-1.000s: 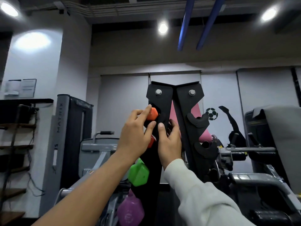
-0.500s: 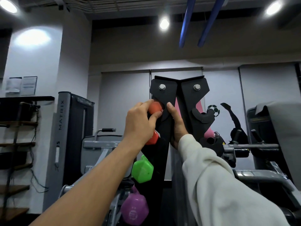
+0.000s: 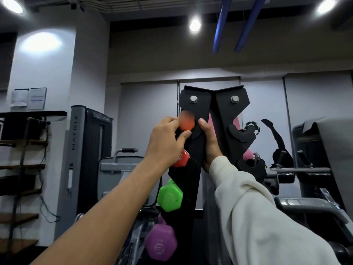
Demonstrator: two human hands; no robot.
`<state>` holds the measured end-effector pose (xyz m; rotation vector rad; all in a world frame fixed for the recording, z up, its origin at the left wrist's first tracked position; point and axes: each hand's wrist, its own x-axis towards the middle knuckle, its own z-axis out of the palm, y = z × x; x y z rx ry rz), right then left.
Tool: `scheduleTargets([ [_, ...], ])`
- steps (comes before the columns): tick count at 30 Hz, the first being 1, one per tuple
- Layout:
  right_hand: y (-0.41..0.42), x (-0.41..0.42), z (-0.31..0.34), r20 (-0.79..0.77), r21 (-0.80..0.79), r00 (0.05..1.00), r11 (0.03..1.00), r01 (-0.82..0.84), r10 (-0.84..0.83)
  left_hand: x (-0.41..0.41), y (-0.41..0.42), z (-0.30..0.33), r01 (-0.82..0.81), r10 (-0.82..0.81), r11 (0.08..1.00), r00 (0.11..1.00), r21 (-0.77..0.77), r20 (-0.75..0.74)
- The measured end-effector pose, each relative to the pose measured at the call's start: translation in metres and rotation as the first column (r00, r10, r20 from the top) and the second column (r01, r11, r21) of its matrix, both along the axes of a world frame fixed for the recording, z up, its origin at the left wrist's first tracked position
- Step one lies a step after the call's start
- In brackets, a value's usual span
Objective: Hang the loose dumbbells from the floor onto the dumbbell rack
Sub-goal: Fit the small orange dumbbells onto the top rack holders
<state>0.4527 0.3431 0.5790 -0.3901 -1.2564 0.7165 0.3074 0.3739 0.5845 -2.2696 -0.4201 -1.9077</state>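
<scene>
At rack (image 3: pixel 194 108) top: blurred orange dumbbell (image 3: pixel 186 122), left hand (image 3: pixel 165 142) gripping.

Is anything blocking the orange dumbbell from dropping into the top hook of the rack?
Nothing visible blocks it. The orange dumbbell, held by the left hand, is already at the top hook of the rack. The right hand grips the rack's edge beside it, not in the path.

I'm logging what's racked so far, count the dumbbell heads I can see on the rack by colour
Orange: 2 (second)
Green: 1
Purple: 1
Pink: 1, mostly hidden behind the rack
Total: 5
</scene>
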Motion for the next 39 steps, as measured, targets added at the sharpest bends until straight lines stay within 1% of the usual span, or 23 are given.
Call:
scheduleTargets([
  [4, 0.0, 0.002, -0.001, 0.007, -0.023, 0.999, 0.999, -0.033, 0.033, 0.0, 0.002, -0.008, -0.004, 0.004, 1.0, 1.0, -0.007, 0.01],
  [10, 0.001, 0.003, -0.002, 0.032, -0.054, 0.999, 0.998, 0.031, -0.029, -0.001, 0.003, -0.009, 0.021, -0.021, 1.0, 1.0, -0.02, 0.007],
  [12, 0.0, 0.005, -0.002, 0.048, -0.06, 0.998, 0.997, 0.044, -0.041, 0.0, 0.003, -0.012, 0.001, -0.001, 1.0, 1.0, -0.009, -0.002],
  [15, 0.0, 0.005, -0.003, 0.063, -0.065, 0.997, 0.997, 0.051, -0.047, 0.001, 0.003, -0.016, -0.036, 0.035, 0.999, 0.998, 0.014, 0.056],
  [18, -0.002, 0.003, -0.004, 0.052, -0.058, 0.998, 0.998, 0.025, -0.022, -0.002, 0.001, -0.016, -0.026, 0.022, 0.999, 0.991, 0.03, 0.129],
  [21, -0.007, 0.0, -0.004, 0.048, -0.041, 0.999, 0.999, -0.009, 0.011, 0.001, -0.003, -0.015, -0.012, 0.003, 0.998, 0.989, 0.063, 0.147],
  [25, -0.007, -0.001, -0.003, 0.037, -0.039, 0.999, 0.999, -0.033, 0.034, 0.008, -0.006, -0.015, -0.01, -0.001, 0.998, 0.982, 0.056, 0.188],
  [39, -0.004, -0.002, -0.003, 0.029, -0.018, 0.999, 0.999, -0.037, 0.037, 0.008, -0.01, -0.013, -0.037, 0.032, 0.999, 0.987, 0.031, 0.159],
])
